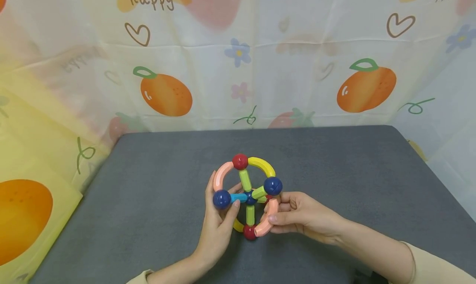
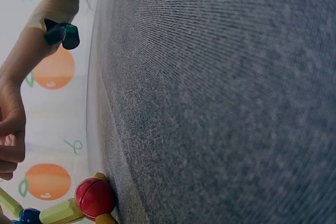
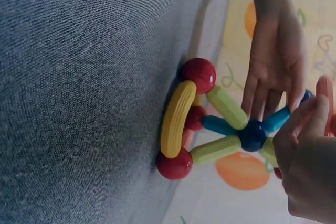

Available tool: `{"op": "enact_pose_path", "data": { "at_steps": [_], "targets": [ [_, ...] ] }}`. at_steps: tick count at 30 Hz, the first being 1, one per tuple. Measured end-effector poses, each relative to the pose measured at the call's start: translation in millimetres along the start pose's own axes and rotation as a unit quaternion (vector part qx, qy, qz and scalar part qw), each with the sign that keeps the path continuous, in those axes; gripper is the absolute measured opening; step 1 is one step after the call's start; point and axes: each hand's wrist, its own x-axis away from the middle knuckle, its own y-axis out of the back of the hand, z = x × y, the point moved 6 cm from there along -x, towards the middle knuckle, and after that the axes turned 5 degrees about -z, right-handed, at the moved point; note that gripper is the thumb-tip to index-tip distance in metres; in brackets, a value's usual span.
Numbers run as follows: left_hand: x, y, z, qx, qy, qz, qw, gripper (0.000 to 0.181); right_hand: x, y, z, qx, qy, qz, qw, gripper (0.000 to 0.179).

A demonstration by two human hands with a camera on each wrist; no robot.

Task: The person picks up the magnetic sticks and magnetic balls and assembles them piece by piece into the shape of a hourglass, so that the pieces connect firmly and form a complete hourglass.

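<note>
A wheel-like frame of magnetic rods and balls stands above the table, with a navy hub ball (image 1: 251, 198), green straight rods (image 1: 245, 181) and a blue rod (image 1: 239, 197). My left hand (image 1: 213, 232) grips its left side, thumb on the blue rod beside a navy ball (image 1: 222, 199). Between thumb and fingers, my right hand (image 1: 310, 218) pinches a pink curved rod (image 1: 268, 220). That rod's lower end meets or nearly meets the bottom red ball (image 1: 249, 233); its upper end lies below the right navy ball (image 1: 273, 186). In the right wrist view, a yellow curved rod (image 3: 177, 119) joins two red balls.
A dark grey cloth (image 1: 148, 185) covers the table. Behind it hangs a fruit-patterned curtain (image 1: 208, 81), which also runs along both sides. A dark object (image 1: 366, 277), cut off by the frame, is at the front edge below the right forearm.
</note>
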Motion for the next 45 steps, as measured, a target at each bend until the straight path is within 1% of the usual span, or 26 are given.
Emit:
{"op": "enact_pose_path", "data": {
  "at_steps": [5, 8, 11, 14, 17, 20, 23, 28, 32, 40, 45],
  "targets": [
    [0.3, -0.4, -0.1, 0.007, -0.002, 0.002, 1.0, 0.08, -2.4, -1, 2, -0.016, 0.011, -0.016, 0.9997, 0.047],
    [0.8, -0.4, -0.4, 0.01, -0.005, 0.001, 0.9999, 0.08, -3.4, -1, 3, -0.021, 0.016, -0.023, 0.9994, 0.045],
    [1.1, -0.1, -0.3, 0.008, -0.007, 0.001, 0.9999, 0.08, -4.3, -3, 2, -0.029, 0.026, -0.02, 0.999, 0.041],
    [1.6, 0.1, -0.8, 0.008, -0.017, 0.004, 0.9998, 0.08, -6.4, -7, 1, -0.038, 0.042, -0.008, 0.9984, 0.036],
    [2.8, -0.2, -1.8, 0.011, -0.031, 0.014, 0.9994, 0.081, -8.4, -9, 0, -0.043, 0.05, -0.012, 0.9978, 0.036],
    [3.8, -0.6, -2.2, 0.016, -0.038, 0.024, 0.9988, 0.081, -9.1, -9, -1, -0.048, 0.046, -0.033, 0.9973, 0.045],
    [4.5, -0.6, -3.1, 0.017, -0.046, 0.029, 0.9984, 0.082, -8.8, -9, -2, -0.053, 0.045, -0.05, 0.9963, 0.049],
    [5.8, -0.9, -4.9, 0.018, -0.055, 0.031, 0.9978, 0.082, -8.2, -11, -2, -0.057, 0.054, -0.057, 0.9953, 0.043],
    [7.0, -1.5, -4.8, 0.018, -0.055, 0.035, 0.9977, 0.083, -8.4, -12, -2, -0.063, 0.056, -0.062, 0.9945, 0.04],
    [8.3, -2.7, -7.4, 0.005, -0.085, 0.038, 0.9956, 0.081, -9.6, -16, -3, -0.084, 0.065, -0.067, 0.9921, 0.039],
    [8.3, -3.2, -7.7, -0.004, -0.097, 0.033, 0.9947, 0.081, -9.6, -19, -5, -0.096, 0.059, -0.087, 0.9898, 0.044]
  ]
}}
